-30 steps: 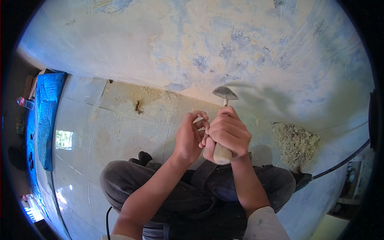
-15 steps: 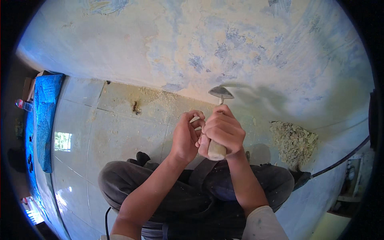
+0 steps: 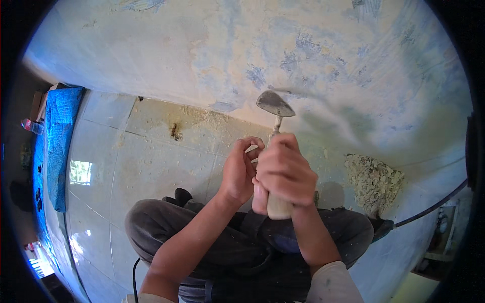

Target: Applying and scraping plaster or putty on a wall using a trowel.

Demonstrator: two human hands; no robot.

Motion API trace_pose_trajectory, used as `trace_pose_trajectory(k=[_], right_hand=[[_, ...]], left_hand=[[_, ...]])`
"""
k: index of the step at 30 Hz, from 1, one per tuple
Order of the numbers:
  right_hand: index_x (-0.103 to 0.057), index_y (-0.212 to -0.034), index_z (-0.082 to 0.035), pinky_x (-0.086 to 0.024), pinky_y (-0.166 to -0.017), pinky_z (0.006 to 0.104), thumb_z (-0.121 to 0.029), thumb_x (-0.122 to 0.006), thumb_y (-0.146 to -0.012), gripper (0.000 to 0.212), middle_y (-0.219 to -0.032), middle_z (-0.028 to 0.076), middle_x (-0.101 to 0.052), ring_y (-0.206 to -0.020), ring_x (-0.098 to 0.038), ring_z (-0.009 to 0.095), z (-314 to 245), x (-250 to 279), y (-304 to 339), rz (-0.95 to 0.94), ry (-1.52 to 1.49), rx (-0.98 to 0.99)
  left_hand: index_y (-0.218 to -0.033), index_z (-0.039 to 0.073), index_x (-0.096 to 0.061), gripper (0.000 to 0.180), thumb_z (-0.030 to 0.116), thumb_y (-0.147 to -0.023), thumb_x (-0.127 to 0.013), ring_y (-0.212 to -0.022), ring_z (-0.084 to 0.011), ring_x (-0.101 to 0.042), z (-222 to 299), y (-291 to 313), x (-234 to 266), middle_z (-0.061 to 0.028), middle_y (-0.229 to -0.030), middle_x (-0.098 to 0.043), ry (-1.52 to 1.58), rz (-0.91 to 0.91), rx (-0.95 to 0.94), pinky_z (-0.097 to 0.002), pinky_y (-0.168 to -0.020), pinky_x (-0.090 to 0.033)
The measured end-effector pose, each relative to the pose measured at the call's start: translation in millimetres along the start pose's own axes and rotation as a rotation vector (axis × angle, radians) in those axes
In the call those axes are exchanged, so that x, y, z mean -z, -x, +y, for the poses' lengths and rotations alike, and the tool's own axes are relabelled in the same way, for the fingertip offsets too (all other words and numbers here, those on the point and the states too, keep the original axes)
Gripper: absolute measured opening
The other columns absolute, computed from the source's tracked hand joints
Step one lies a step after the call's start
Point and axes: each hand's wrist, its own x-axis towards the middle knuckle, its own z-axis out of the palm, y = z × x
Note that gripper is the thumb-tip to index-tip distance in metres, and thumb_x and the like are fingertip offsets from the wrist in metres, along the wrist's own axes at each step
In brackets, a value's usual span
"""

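A small trowel [image 3: 275, 104] with a grey, rounded triangular blade points up toward the wall, its blade apparently just off the surface. My right hand [image 3: 287, 169], a little blurred, is wrapped round its pale handle, whose butt sticks out below the fist. Close beside it on the left, my left hand [image 3: 241, 169] is loosely curled with its fingers apart, and nothing shows in it. Some of its fingertips are hidden near the right hand. Ahead stands the wall [image 3: 212, 45], patchy with cream and blue paint.
Pale flakes and dust lie on the tiled floor [image 3: 151, 156] along the wall's foot. To the right is a heap of scraped flakes [image 3: 376, 184], with a dark cable [image 3: 429, 208] beyond it. A blue sheet-covered edge [image 3: 60, 146] and a plastic bottle [image 3: 33, 126] are at far left.
The trowel's blade has tilted and shifted up and slightly left, showing more of its face. My right hand has moved slightly down and right with the handle. The left hand has barely moved.
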Motion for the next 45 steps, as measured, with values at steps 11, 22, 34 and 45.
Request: trace_pose_trajectory(k=[11, 22, 34, 45], right_hand=[[-0.052, -0.063, -0.004, -0.044, -0.067, 0.0368, 0.004, -0.063, -0.063, 0.013, -0.067, 0.004, -0.051, -0.059, -0.056, 0.022, 0.7, 0.6, 3.9, 0.056, -0.043, -0.027], [-0.051, -0.063, -0.005, -0.046, -0.069, 0.0381, 0.002, -0.066, -0.06, 0.017, -0.068, 0.003, -0.052, -0.061, -0.057, 0.022, -0.3, -3.2, 1.9, 0.019, -0.03, 0.076], [-0.051, -0.061, -0.006, -0.045, -0.071, 0.0371, 0.004, -0.065, -0.059, 0.018, -0.068, 0.003, -0.051, -0.061, -0.055, 0.021, -7.5, -5.4, 2.9, -0.032, 0.015, -0.059], [-0.049, -0.062, -0.006, -0.044, -0.069, 0.0368, 0.003, -0.065, -0.061, 0.019, -0.067, 0.003, -0.05, -0.06, -0.054, 0.02, 1.6, -4.0, 3.1, 0.028, 0.011, -0.032]], left_hand=[[-0.096, 0.011, -0.054, 0.028, 0.032, -0.101, -0.037, -0.051, -0.0144, -0.051, 0.9, 0.1, 0.6, -0.005, -0.075, -0.059, -0.014, -0.046, 0.067, -0.0275, -0.045, -0.037], [-0.099, 0.01, -0.055, 0.028, 0.032, -0.101, -0.037, -0.064, -0.0149, -0.059, 2.9, 6.2, -1.8, -0.0082, -0.088, -0.063, -0.231, 0.025, -0.084, -0.0257, -0.046, -0.042], [-0.099, 0.011, -0.056, 0.028, 0.032, -0.1, -0.038, -0.077, -0.0177, -0.063, 2.4, 11.1, -3.7, -0.0088, -0.091, -0.064, -0.225, 0.006, -0.148, -0.032, -0.07, -0.052], [-0.1, 0.009, -0.056, 0.029, 0.032, -0.101, -0.037, -0.082, -0.0189, -0.063, -0.8, 8.5, 0.9, -0.01, -0.09, -0.064, -0.091, -0.036, -0.021, -0.032, -0.073, -0.052]])
